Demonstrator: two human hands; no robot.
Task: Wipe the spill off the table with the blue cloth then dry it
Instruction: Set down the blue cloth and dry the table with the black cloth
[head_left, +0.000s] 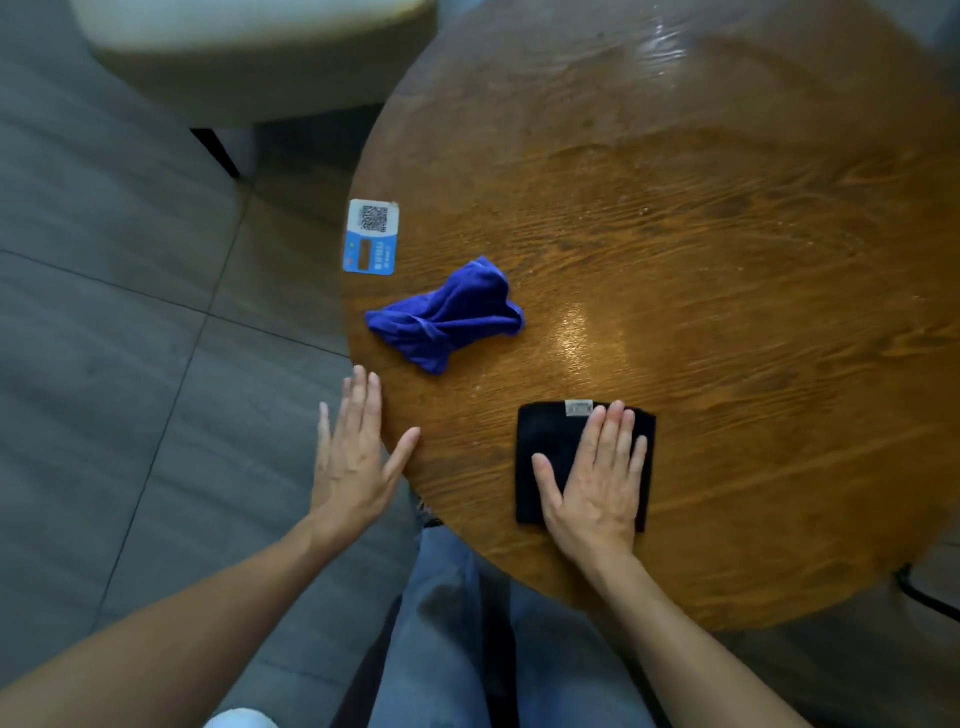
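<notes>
Near table (727, 260) left edge: blue cloth (447, 317) crumpled, long axis left-right, just ahead of left hand (353, 457), the nearer one. Left hand open, empty. Right hand (597, 478) flat, pressing folded black cloth (545, 457).

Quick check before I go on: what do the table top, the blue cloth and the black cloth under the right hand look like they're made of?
Table: looks like wood or wood veneer, with visible brown grain and a glossy sealed finish that throws glare.
Blue cloth: soft fabric, probably microfibre, lying crumpled in limp folds with a slight sheen.
Black cloth: matte fabric, folded flat, with a small sewn label on its far edge; the right hand lies flat on it.
</notes>
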